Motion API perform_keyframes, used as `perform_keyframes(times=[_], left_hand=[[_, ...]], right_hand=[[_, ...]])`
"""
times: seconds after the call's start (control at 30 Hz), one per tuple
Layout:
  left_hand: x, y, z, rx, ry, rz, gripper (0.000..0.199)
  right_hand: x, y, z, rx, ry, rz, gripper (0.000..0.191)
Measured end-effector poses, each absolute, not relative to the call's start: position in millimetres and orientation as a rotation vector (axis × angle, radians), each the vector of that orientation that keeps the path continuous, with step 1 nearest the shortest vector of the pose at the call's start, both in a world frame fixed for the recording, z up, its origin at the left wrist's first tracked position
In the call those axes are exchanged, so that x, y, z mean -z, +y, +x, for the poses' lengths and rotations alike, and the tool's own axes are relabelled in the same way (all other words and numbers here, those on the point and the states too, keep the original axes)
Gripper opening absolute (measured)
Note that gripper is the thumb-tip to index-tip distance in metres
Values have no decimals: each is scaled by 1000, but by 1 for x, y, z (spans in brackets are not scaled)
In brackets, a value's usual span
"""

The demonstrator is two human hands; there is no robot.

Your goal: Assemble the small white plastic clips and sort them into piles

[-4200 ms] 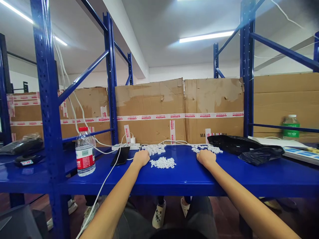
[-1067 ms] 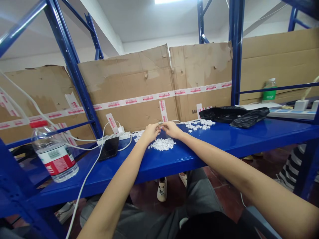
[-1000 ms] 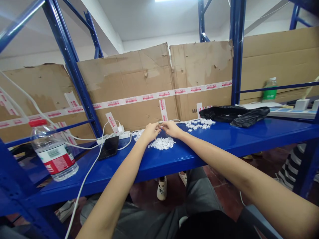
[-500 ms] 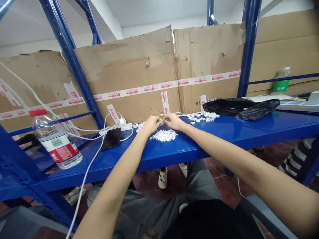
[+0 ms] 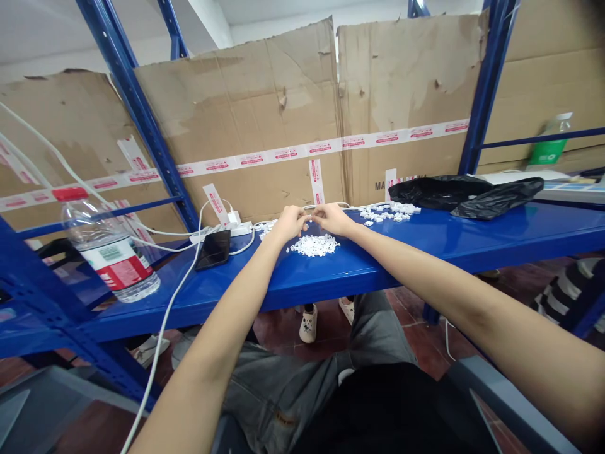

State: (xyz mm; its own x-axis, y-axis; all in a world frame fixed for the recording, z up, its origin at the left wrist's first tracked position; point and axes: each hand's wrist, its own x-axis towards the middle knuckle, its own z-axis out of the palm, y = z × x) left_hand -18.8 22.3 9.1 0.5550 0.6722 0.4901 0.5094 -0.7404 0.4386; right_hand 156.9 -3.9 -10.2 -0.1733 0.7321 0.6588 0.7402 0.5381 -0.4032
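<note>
My left hand (image 5: pixel 290 223) and my right hand (image 5: pixel 332 219) meet fingertip to fingertip just behind a heap of small white plastic pieces (image 5: pixel 314 246). Both are closed in a pinch, with a tiny white plastic piece (image 5: pixel 309 219) between the fingertips; its exact shape is too small to make out. A second group of larger white pieces (image 5: pixel 390 213) lies to the right of my right hand. More white pieces (image 5: pixel 265 227) are partly hidden behind my left hand.
On the blue shelf (image 5: pixel 359 268) stand a large water bottle (image 5: pixel 113 252), a black phone (image 5: pixel 213 249) and a white power strip (image 5: pixel 243 229) with cables. A black plastic bag (image 5: pixel 472 195) lies at right. Cardboard (image 5: pixel 265 120) walls off the back.
The view has tilted slightly down, so the background sits higher. My hands stay together over the same spot, fingertips shifting a little around the small white piece.
</note>
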Motion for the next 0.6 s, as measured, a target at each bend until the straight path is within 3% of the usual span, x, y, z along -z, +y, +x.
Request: perform_keyframes(times=[0.6], left_hand=[[-11, 23, -16, -1004, 1068, 2294, 27]], right_hand=[[11, -4, 155, -159, -1899, -1164, 15]])
